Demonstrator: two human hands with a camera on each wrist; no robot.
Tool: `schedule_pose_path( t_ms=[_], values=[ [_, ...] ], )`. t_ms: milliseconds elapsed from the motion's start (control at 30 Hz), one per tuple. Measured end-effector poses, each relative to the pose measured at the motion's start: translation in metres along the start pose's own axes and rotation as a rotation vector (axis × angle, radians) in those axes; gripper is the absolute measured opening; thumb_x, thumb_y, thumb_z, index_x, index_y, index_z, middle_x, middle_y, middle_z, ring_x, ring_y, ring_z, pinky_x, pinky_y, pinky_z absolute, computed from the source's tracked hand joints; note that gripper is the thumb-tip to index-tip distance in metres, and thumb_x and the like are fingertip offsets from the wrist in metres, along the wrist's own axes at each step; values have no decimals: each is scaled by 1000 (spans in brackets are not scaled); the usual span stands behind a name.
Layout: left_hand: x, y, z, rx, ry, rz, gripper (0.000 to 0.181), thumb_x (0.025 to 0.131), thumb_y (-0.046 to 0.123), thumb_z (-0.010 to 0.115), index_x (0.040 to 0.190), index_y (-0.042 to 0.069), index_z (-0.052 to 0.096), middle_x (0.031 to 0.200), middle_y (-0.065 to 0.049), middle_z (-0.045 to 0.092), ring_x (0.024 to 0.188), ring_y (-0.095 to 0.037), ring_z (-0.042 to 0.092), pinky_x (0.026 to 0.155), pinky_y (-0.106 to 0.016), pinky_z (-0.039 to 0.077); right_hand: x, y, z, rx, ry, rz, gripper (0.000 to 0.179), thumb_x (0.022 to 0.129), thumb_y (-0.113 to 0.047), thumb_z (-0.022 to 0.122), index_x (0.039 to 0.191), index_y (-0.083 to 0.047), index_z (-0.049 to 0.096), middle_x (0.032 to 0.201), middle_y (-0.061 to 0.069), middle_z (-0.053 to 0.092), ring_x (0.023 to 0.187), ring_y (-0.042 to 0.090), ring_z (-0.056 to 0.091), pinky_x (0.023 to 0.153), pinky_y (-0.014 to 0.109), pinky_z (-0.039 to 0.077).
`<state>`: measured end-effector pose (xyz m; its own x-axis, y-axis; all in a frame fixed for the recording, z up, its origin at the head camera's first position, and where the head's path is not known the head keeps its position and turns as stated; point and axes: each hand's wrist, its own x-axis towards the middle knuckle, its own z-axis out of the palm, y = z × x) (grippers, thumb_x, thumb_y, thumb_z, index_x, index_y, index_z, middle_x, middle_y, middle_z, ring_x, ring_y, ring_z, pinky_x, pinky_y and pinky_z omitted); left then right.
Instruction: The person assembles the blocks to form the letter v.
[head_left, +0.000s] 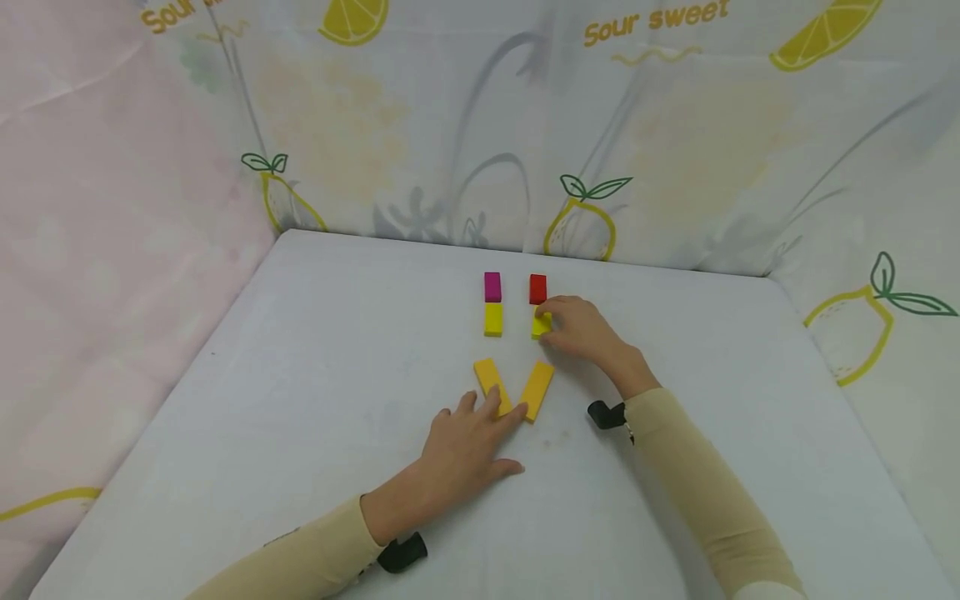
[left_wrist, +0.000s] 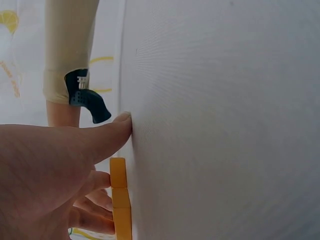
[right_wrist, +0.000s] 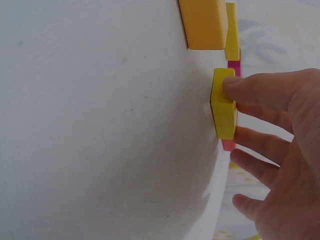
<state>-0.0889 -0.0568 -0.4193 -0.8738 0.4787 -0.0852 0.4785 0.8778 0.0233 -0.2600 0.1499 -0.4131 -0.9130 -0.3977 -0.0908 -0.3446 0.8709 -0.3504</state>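
Observation:
My right hand [head_left: 581,329] pinches the right yellow block [right_wrist: 225,122] between thumb and fingers as it lies on the table. Just beyond that block is a red block [head_left: 537,288]. To the left, a magenta block [head_left: 492,287] lies end to end with another yellow block [head_left: 492,320]. Nearer to me, two longer orange blocks, the left one [head_left: 486,372] and the right one [head_left: 538,390], slant together in a V. My left hand [head_left: 461,450] is spread over the V's near end, fingertips touching the orange blocks, partly covering the left one.
A white cloth covers the table [head_left: 322,350]. Lemon-printed fabric [head_left: 450,125] hangs behind it and along both sides. Each wrist carries a dark camera mount, such as the right one [head_left: 604,414].

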Motion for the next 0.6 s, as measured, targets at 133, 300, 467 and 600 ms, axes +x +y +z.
schedule_pose_path(
  t_ms=[133, 300, 467, 600],
  values=[
    [0, 0, 0, 1, 6, 2, 75, 83, 69, 64, 149, 39, 43, 147, -6, 49, 118, -28, 53, 64, -34, 49, 1, 1, -1, -14, 2, -20, 35, 87, -18, 67, 121, -10, 67, 129, 10, 65, 125, 31, 53, 114, 49, 38],
    [0, 0, 0, 3, 17, 4, 74, 83, 69, 64, 148, 39, 44, 146, -5, 50, 115, -27, 53, 61, -31, 45, 2, 3, -2, -51, 23, -33, 33, 88, -19, 67, 119, -11, 68, 127, 9, 67, 124, 30, 55, 114, 50, 38],
    [1, 0, 0, 1, 4, 0, 75, 83, 69, 64, 148, 39, 43, 147, -6, 50, 117, -27, 53, 64, -34, 48, -1, 3, -5, -27, 47, -28, 32, 89, -21, 68, 120, -13, 68, 132, 8, 64, 128, 31, 53, 116, 51, 35],
    [1, 0, 0, -5, -2, -3, 75, 83, 69, 64, 148, 39, 43, 147, -6, 50, 117, -27, 53, 64, -34, 49, -6, 0, -8, -3, 65, -42, 32, 88, -21, 68, 119, -12, 68, 133, 9, 64, 129, 31, 52, 116, 51, 34]
  ],
)
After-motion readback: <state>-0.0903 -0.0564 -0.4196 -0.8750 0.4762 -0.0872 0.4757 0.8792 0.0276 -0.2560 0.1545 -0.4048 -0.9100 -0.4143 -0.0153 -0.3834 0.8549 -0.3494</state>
